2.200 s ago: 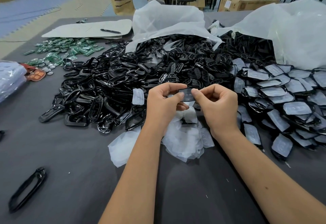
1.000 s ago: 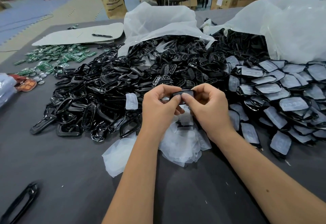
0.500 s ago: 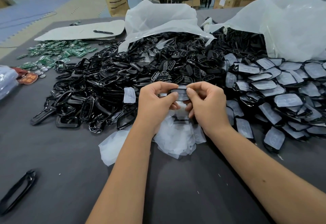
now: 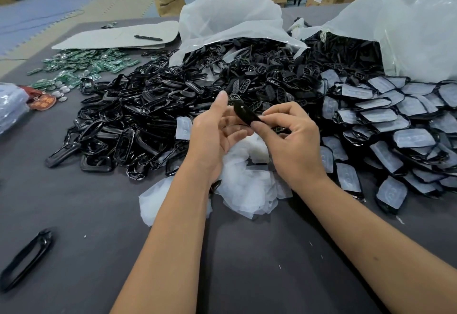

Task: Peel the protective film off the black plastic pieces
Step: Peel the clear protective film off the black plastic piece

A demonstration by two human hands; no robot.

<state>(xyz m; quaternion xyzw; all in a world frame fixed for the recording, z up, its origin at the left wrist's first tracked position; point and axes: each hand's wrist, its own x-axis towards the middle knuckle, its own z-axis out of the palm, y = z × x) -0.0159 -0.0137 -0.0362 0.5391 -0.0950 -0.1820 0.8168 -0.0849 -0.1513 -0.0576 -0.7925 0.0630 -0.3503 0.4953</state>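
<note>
Change: since half a second earlier the two hands had drawn apart, and the black piece [image 4: 244,113] showed bare and glossy where grey film had covered it.
Head view, left hand: the left hand [image 4: 217,135] was released, thumb raised and fingers relaxed, holding nothing that could be made out; whether a clear film clung to it could not be told.
Head view, right hand: the right hand [image 4: 291,138] pinched the lower end of the black piece between thumb and forefinger, tilting it up above the desk [image 4: 247,264].
Film heap: peeled film [image 4: 247,185] lay crumpled just below the hands.
Stock: filmed pieces [image 4: 395,125] were stacked on the right; a heap of black parts [image 4: 148,106] lay on the left.
Step, judged: the film looked off this piece.
Doing it well: hold by the edges to spare the gloss, check both faces for leftover film, drop film on the heap, and keep finished pieces apart from the filmed pieces.
</note>
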